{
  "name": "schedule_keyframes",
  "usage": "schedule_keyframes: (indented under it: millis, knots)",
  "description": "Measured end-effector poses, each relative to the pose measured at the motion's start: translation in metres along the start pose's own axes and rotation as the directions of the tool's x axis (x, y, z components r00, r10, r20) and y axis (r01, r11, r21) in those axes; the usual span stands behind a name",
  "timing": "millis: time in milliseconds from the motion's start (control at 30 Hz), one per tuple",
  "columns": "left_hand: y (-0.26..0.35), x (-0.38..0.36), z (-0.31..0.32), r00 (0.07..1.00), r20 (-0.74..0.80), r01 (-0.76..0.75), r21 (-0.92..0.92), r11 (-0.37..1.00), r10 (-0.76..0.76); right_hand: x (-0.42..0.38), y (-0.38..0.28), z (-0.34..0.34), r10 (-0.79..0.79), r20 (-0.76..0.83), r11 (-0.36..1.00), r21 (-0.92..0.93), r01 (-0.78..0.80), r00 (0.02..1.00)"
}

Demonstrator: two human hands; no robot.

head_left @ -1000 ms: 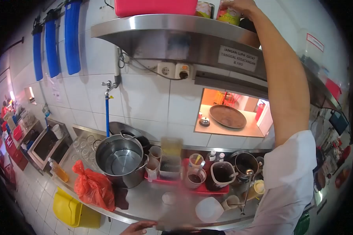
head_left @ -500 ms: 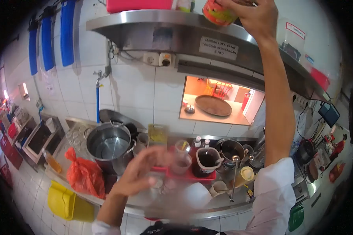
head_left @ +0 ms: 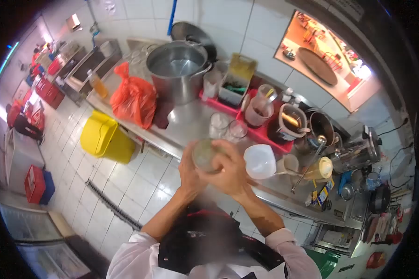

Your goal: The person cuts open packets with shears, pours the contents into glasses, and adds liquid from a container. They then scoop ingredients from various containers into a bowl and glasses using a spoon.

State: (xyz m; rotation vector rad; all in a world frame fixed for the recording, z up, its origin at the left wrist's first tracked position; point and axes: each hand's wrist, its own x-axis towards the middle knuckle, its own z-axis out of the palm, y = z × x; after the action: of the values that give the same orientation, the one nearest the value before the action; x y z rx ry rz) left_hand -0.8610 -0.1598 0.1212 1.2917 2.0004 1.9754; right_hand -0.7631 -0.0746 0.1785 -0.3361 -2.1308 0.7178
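Note:
Both hands are together in front of the apron, around a round, pale greenish container point(head_left: 204, 156) seen from above. My left hand point(head_left: 189, 169) wraps its left side. My right hand point(head_left: 229, 169) closes on its right side, fingers over the top. Just beyond them on the steel counter stand two clear glasses point(head_left: 219, 124). A white square bowl point(head_left: 260, 161) sits right of my right hand. Behind it, a red tray point(head_left: 277, 142) bears a cup of reddish-brown liquid point(head_left: 259, 111) and a tub of dark liquid point(head_left: 291, 122).
A large steel pot point(head_left: 177, 76) and an orange plastic bag point(head_left: 134, 100) stand on the counter's left part. A yellow bin point(head_left: 107, 137) is on the floor. A ladle point(head_left: 307, 165), an upright yellowish container point(head_left: 319, 169) and a dark pot point(head_left: 322, 125) are at the right.
The view has swung down and left. My right hand has come down from the shelf, where it held a red and yellow-green can, and meets my left hand around the pale container.

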Motion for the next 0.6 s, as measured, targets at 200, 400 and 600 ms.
schedule_keyframes:
  millis: [200,400,600]
  knots:
    - [-0.079,-0.047,-0.011,0.960,-0.056,0.274,-0.012,0.962,-0.274,-0.039,0.014,0.060,0.251,0.206,0.959,0.079,-0.272,0.946]
    - [-0.108,-0.011,-0.021,0.995,0.080,-0.072,0.202,0.977,0.056,-0.011,0.039,0.080,0.400,0.325,0.906,0.005,-0.424,0.857]
    - [-0.173,0.031,-0.034,0.953,0.302,-0.076,0.147,0.986,0.028,0.026,0.076,0.120,0.431,0.382,0.902,-0.161,-0.401,0.817]
